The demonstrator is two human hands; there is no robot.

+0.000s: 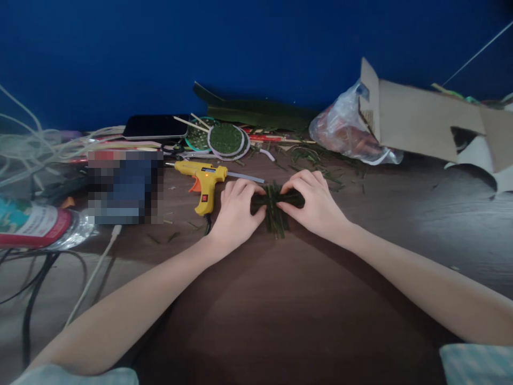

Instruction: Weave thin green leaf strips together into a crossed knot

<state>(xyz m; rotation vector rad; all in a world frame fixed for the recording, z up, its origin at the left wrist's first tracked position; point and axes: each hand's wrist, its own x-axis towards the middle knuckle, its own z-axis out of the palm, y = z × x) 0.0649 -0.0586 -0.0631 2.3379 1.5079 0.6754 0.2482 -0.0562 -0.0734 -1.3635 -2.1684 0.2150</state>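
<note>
Dark green leaf strips [276,216], crossed over one another in a small woven piece, lie between my hands at the middle of the table. My left hand [240,211] pinches the strips from the left, thumb and fingers closed on them. From the other side my right hand [315,203] pinches the strip ends in the same way. Parts of the strips are hidden behind my fingers. Just left of my left hand lies a yellow glue gun [205,182] with an orange trigger, a small light showing on its body, and a glue stick [246,177] out of its back.
Behind are round green discs [226,139] with pale rims, a black phone [155,126], a long leaf [260,113] and leaf scraps. A cardboard box [420,117] and plastic bag [344,128] stand back right. At left are a bottle [36,223], cables and a pixelated device [128,187].
</note>
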